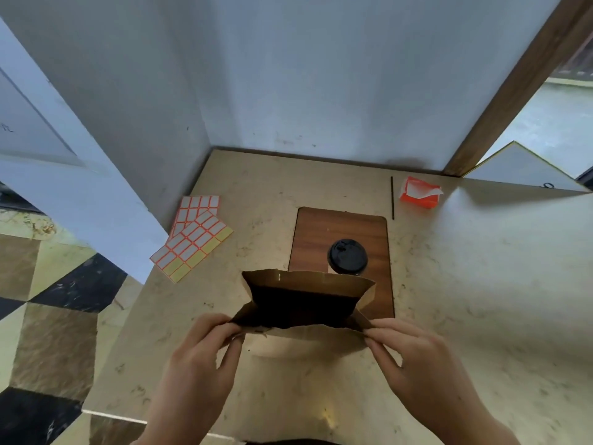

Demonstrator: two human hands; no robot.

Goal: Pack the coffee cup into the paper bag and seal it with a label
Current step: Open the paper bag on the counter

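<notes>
Bag (pixel 308 303) gapes as my left hand (pixel 199 358) and right hand (pixel 414 354) pinch its near rim; cup (pixel 347 255) stands behind

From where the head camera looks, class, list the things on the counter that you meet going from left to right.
label sheets → left hand → paper bag → coffee cup → right hand → orange box

Both hands' fingers (pixel 232 327) pinch the paper bag (pixel 305 303) open; cup (pixel 347 255) apparently behind.
</notes>
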